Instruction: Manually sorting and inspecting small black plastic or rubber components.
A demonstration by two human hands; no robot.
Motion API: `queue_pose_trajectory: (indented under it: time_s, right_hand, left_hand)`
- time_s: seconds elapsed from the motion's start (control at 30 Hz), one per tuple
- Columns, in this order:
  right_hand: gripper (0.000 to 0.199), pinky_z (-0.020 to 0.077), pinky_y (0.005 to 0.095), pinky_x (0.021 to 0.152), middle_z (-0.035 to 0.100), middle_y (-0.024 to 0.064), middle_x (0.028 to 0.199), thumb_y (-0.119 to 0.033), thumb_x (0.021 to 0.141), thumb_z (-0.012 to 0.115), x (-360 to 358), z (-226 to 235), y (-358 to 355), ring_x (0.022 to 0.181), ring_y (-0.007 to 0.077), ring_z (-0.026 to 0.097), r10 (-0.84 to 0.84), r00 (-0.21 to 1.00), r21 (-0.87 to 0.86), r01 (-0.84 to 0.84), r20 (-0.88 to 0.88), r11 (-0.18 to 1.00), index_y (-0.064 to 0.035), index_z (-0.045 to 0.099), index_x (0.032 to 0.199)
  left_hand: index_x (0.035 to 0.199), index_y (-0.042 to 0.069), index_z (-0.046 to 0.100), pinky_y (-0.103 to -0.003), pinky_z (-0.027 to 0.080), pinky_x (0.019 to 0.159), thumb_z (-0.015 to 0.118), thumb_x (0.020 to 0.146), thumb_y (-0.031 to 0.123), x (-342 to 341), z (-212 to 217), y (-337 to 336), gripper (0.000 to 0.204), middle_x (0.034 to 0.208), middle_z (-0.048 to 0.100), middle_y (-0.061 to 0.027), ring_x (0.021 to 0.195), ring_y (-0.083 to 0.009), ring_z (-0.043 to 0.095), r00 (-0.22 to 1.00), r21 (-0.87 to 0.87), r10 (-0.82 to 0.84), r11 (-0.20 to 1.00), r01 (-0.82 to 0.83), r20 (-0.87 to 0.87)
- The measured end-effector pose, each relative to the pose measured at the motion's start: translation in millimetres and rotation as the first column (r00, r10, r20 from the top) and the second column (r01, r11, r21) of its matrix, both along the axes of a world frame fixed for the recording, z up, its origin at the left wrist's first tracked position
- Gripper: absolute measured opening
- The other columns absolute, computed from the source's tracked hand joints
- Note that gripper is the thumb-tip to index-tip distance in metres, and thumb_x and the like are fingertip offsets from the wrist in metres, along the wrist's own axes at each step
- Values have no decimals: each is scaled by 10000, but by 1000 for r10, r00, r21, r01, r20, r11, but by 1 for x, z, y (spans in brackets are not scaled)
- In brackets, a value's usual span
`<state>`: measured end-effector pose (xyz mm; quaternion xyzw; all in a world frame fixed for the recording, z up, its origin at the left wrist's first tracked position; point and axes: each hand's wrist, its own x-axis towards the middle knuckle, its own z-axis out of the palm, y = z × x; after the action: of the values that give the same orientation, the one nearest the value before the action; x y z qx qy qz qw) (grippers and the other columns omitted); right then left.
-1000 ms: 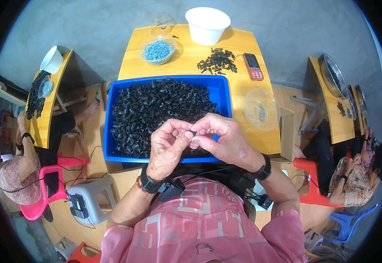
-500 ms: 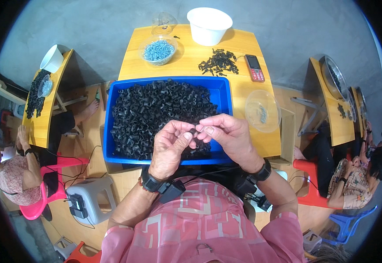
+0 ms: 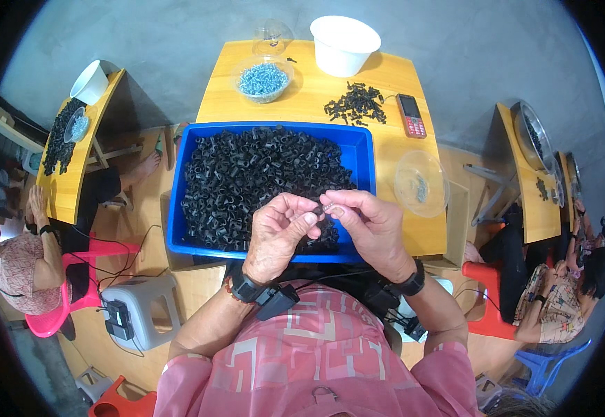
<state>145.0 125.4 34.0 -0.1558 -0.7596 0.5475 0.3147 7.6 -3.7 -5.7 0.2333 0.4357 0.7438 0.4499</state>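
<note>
Over the near right part of a blue plastic tub [image 3: 366,163], my two hands meet fingertip to fingertip. My left hand [image 3: 280,229] pinches a small black plastic piece [image 3: 318,211] between thumb and fingers. A tiny silvery screw [image 3: 328,206] is in the pinch of my right hand [image 3: 373,224], its end at the black piece; how far it is in, I cannot make out. Small hollow black plastic pieces [image 3: 254,174] fill most of the tub below.
On the yellow table [image 3: 309,104] stand a clear bowl of bluish screws [image 3: 262,80], a white bucket [image 3: 344,48], a pile of black pieces [image 3: 357,104], a red phone [image 3: 411,116] and a clear dish [image 3: 422,184] holding few screws. People sit at side tables left and right.
The whole view has shifted slightly, the table and tub moving a little right. Both hands keep their pinch and stay together over the tub.
</note>
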Motion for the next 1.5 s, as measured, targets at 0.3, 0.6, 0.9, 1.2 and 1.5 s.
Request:
queue_pose_trajectory:
  time_s: [0.3,0.6,0.9,1.2,1.5]
  right_hand:
    - [235,569,309,669,714,123,917,46,930,667,-7,2,1,797,223,730,33,997,339,-7,-70,941,-26,679,1154]
    - [242,560,318,662,711,117,896,41,927,660,-6,-2,-1,767,233,714,14,1000,321,-7,-22,947,-38,681,1155]
    - [298,556,329,690,712,136,940,64,907,666,-8,3,-3,807,253,709,30,999,316,-18,-34,949,-33,676,1188]
    - [270,586,348,820,727,164,1098,58,910,676,-4,4,-2,987,285,729,60,997,321,-40,-52,946,-24,668,1167]
    - [252,579,332,787,717,151,1068,61,904,686,-1,11,-8,936,265,718,65,998,299,-63,5,952,-31,667,1138]
  left_hand:
    - [1107,-10,644,-272,573,723,722,955,87,0,3,0,197,983,723,-118,765,-144,677,1000,-11,-18,1000,18,-3]
    - [1106,-21,645,-255,579,728,674,986,61,0,3,0,149,980,725,-98,785,-115,678,999,-10,-26,1000,26,-26]
    - [1097,-6,641,-276,568,727,724,957,96,-1,0,-1,192,958,719,-108,753,-147,675,1000,-3,3,1000,-3,-28]
    - [1114,1,623,-273,563,733,715,967,119,-2,1,1,209,984,712,-102,787,-147,671,1000,57,-24,998,23,6]
    - [1100,0,630,-254,563,743,664,991,55,-2,1,-1,126,986,709,-76,798,-104,654,1000,57,-20,998,21,-18]
